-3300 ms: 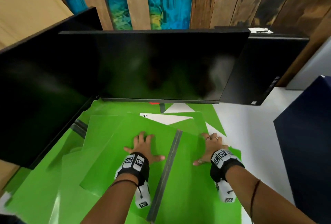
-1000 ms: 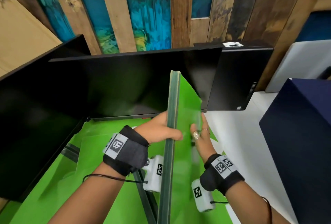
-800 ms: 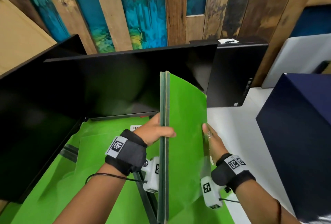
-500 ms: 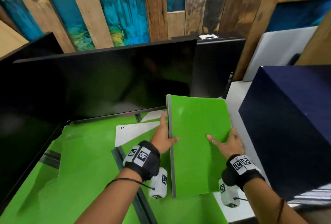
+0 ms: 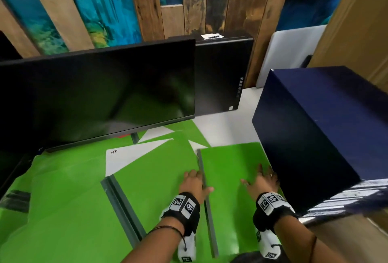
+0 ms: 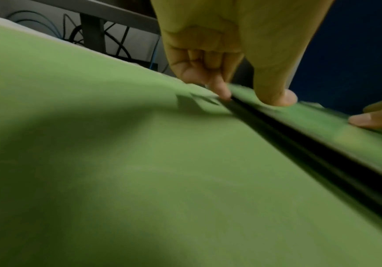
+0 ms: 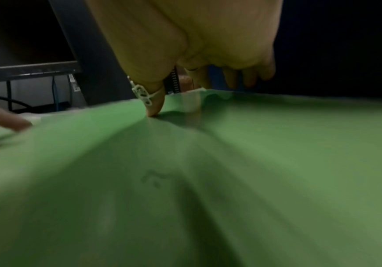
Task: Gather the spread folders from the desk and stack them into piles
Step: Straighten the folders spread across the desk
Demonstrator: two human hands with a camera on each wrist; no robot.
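Note:
A green folder [image 5: 228, 178] with a grey spine [image 5: 206, 206] lies flat at the desk's right, close against a navy box. My left hand [image 5: 194, 182] grips its spine. The thumb [image 6: 274, 97] presses on the cover and the fingers [image 6: 219, 90] curl at the spine's edge. My right hand [image 5: 260, 180] rests flat on the folder's right side with fingers spread, and its thumb [image 7: 154, 108] touches the cover. Several more green folders [image 5: 69, 199] lie spread to the left, one with a grey spine [image 5: 119, 206] and a white sheet marked HR [image 5: 126, 157].
A black monitor [image 5: 96, 94] stands over the far side of the folders, with a black computer tower [image 5: 220, 77] right of it. The big navy box [image 5: 315, 136] borders the folder on the right. Bare white desk [image 5: 222, 128] shows between tower and box.
Both hands lifted the folder from the spread, stood it on edge, swung it right and laid it flat beside the navy box. The view has turned right.

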